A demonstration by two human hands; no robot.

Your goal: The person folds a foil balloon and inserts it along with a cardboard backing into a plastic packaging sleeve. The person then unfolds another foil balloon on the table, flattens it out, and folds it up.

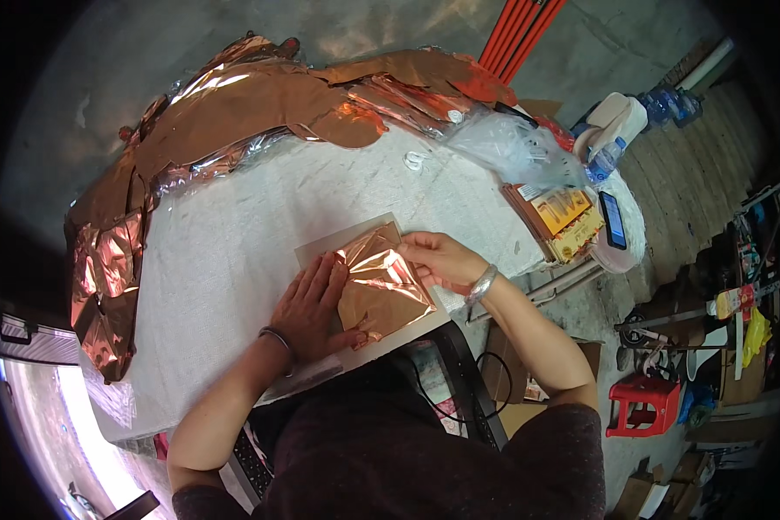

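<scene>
A crinkled, shiny copper-coloured foil sheet (377, 305) lies on a flat greyish-beige board (429, 322) near the front edge of the white table (225, 260). Pressed flat over the foil's left side is my left hand (316, 303), fingers stretched out and thumb toward the lower corner. My right hand (442, 262) pinches the foil's upper right edge between thumb and fingers. Its remaining fingers are curled and partly hidden. The foil has bright creases fanning out between the two hands.
Large copper foil balloons (234, 113) are heaped along the far and left table edges. To the right sit a clear plastic bag (516, 147), yellow and brown packets (566, 218), a phone (613, 220) and a bottle (607, 159). A red stool (643, 406) stands on the floor.
</scene>
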